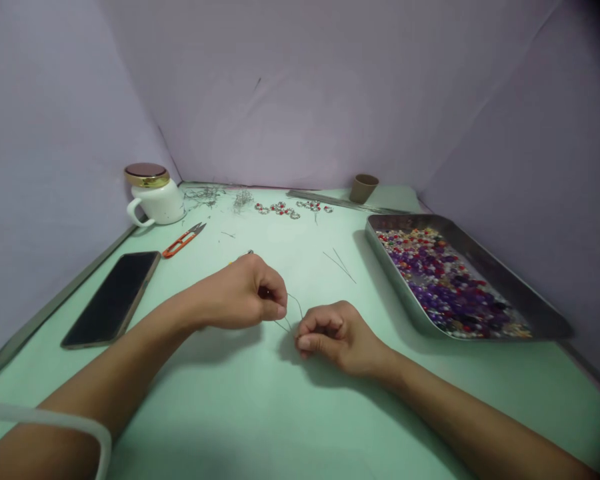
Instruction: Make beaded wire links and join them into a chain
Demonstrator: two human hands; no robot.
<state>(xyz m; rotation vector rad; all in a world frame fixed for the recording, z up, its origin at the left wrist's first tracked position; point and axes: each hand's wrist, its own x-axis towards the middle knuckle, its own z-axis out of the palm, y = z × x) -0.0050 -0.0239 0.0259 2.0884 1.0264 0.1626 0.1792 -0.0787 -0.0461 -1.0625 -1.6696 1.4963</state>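
Observation:
Between my two hands a thin wire bends in a loop above the green tabletop. My left hand is closed, its thumb and forefinger pinching one part of the wire. Slightly lower and to the right, my right hand pinches the wire too, fingers curled in. Whether a bead sits in the right fingertips cannot be made out. Partly hidden behind my left hand is a small dark and yellow object. Two loose pieces of wire lie beyond my right hand.
At right stands a metal tray of mixed beads. Leftward lie a phone, orange thread snips and a lidded white mug. Farther back are beaded rings, wire scraps, long wires and a brown cup.

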